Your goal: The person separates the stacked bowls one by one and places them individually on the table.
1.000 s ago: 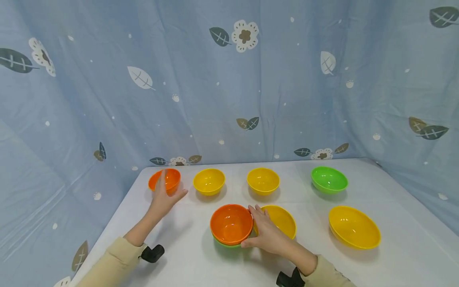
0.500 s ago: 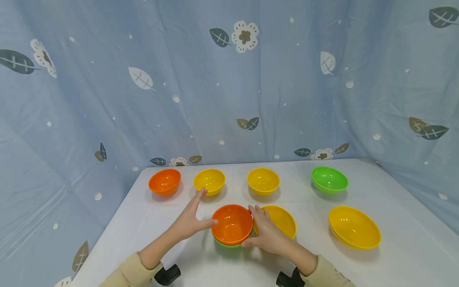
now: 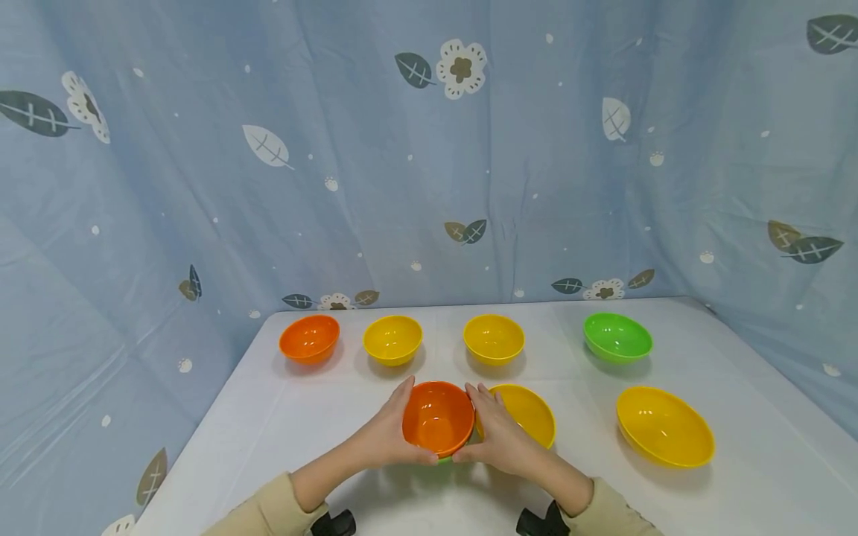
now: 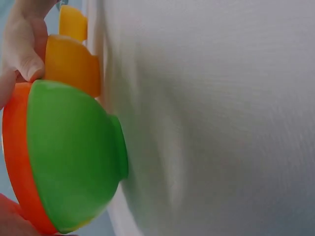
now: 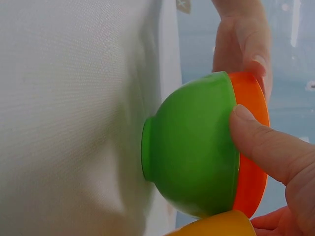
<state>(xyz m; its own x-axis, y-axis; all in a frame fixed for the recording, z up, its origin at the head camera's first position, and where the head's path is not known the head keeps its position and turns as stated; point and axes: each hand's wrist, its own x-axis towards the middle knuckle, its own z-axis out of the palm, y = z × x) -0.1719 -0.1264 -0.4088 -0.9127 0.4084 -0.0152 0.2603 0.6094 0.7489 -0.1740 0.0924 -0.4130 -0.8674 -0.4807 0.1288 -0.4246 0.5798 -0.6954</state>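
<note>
An orange bowl (image 3: 437, 418) sits nested in a green bowl (image 4: 74, 152), which stands upright on the white cloth. My left hand (image 3: 389, 432) holds the orange bowl's left side, thumb near and fingers at the far rim. From the right, my right hand (image 3: 499, 439) grips the same pair. Its thumb (image 5: 266, 142) lies across the green rim and the orange wall in the right wrist view. The two thumbs nearly meet at the front. Beside the pair, partly behind my right hand, is a yellow bowl (image 3: 526, 413). The orange bowl's far outer wall is hidden.
Along the back of the white table (image 3: 281, 417) stand an orange bowl (image 3: 310, 339), two yellow bowls (image 3: 392, 341) and a green bowl (image 3: 617, 338). A larger yellow bowl (image 3: 663, 426) is at the right. A blue patterned curtain (image 3: 375, 179) hangs behind.
My left hand has come from the back-left orange bowl, right and nearer, to the left side of the nested bowls. My right hand has stayed at their right side.
</note>
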